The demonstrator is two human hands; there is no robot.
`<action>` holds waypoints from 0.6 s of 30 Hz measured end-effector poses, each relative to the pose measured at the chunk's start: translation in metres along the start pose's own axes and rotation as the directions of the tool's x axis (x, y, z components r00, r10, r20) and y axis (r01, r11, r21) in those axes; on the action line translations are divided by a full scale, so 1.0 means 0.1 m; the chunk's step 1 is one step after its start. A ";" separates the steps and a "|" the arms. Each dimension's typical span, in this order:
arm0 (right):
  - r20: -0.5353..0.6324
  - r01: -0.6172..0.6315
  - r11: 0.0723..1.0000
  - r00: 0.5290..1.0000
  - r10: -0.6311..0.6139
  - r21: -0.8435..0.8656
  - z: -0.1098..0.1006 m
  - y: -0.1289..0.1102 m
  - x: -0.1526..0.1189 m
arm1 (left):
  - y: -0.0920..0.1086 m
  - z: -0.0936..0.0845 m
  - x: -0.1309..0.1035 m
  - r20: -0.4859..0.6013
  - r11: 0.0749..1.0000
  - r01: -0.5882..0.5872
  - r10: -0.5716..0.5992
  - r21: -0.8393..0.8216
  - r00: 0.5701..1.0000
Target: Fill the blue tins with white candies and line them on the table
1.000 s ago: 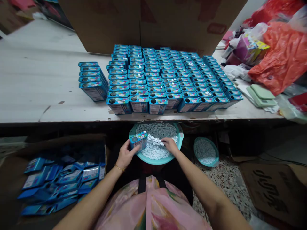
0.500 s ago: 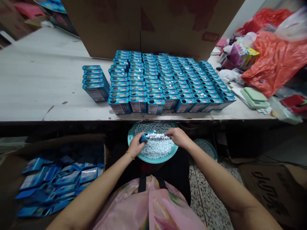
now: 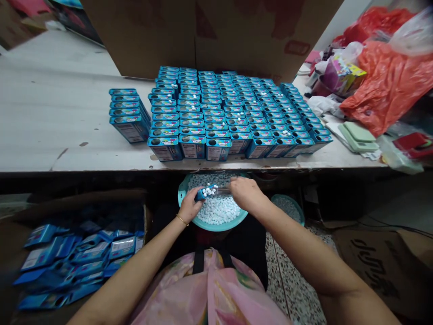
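My left hand is closed around a small blue carton, held tilted over a turquoise basin. White pellets lie heaped at the carton's mouth. My right hand is closed on a clear scoop, whose tip meets the carton's mouth. The scoop looks mostly bare of pellets, and its handle is hidden in my fingers. Below both hands, the basin holds a mass of the same white pellets.
Rows of upright blue cartons stand on the white table, a few with pellets on top. At lower left, a cardboard box holds loose blue cartons. A smaller basin sits right, below a pale green scale and red plastic bags.
Pellets that filled the scoop are now at the carton's mouth, and the scoop looks mostly bare. My right hand has turned and moved slightly nearer the carton.
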State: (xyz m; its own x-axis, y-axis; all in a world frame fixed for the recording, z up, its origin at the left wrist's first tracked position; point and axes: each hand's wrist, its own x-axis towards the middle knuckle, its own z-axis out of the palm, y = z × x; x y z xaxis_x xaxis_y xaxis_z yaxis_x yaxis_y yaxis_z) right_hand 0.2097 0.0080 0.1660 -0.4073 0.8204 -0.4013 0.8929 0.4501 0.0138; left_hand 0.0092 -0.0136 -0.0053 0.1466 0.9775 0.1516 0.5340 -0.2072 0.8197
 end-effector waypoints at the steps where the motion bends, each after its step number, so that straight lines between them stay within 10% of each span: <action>1: -0.027 -0.006 1.000 1.000 0.006 0.014 0.05 0.07 -0.03 | -0.01 -0.02 -0.01 -0.009 1.000 0.006 -0.006 -0.019 1.000; 11: -0.090 -0.110 0.955 0.986 0.139 0.276 0.88 0.64 0.03 | -0.03 -0.07 0.00 -0.033 0.983 0.139 -0.144 -0.122 0.989; 18: 0.030 -0.138 0.963 0.990 0.135 0.231 1.56 0.18 0.61 | -0.07 -0.20 -0.07 -0.082 0.985 0.142 -0.150 -0.100 0.985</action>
State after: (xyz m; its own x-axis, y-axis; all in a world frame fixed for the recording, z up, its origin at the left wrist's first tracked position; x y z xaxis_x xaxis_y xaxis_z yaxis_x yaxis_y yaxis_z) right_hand 0.2305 0.0112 -0.0011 -0.2774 0.8627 -0.4229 0.9605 0.2389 -0.1426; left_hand -0.0124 -0.0185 -0.0004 -0.0042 0.9974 0.0713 0.4633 -0.0613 0.8841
